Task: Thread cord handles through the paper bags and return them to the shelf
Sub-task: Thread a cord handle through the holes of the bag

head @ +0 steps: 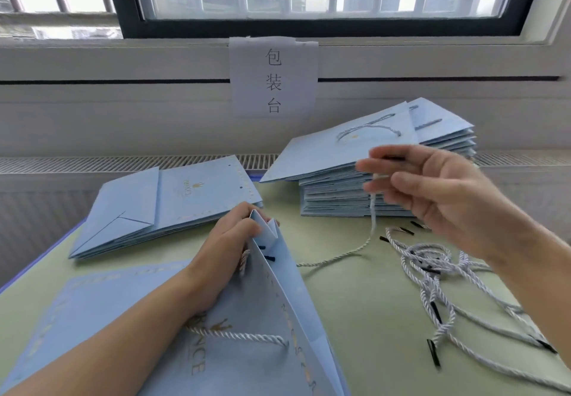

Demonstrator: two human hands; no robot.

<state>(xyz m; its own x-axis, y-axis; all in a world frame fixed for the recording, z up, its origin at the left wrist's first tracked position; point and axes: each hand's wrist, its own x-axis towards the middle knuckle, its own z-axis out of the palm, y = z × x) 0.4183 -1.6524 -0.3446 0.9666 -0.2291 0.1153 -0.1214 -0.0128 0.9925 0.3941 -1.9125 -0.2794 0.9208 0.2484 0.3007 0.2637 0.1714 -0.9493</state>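
Right now the paper bag [262,318] you are working on lies at the near edge of the tabletop [355,296], its mouth lifted toward the window. Your left hand [228,250] has its fingers curled around the bag's top edge, holding the mouth open, probably so the punched holes stay reachable. One cord handle [244,335] already runs across the bag's near face, so this bag looks half done. From the bag's mouth a second cord [346,253] trails away across the tabletop and rises to your right hand [438,191], which is raised beyond the bag. That hand is blurred; its fingers look loosely bent around the cord, though the grip itself is hard to read. You seem to be drawing the cord's length out before feeding its tip through. To the right of the bag lies a tangle of loose cords [438,275] with black tips, within easy reach. Beyond the bag, on the left, sits a low stack of unthreaded bags [173,207]; beyond it on the right, a taller stack of finished bags [370,160] shows a handle on top.
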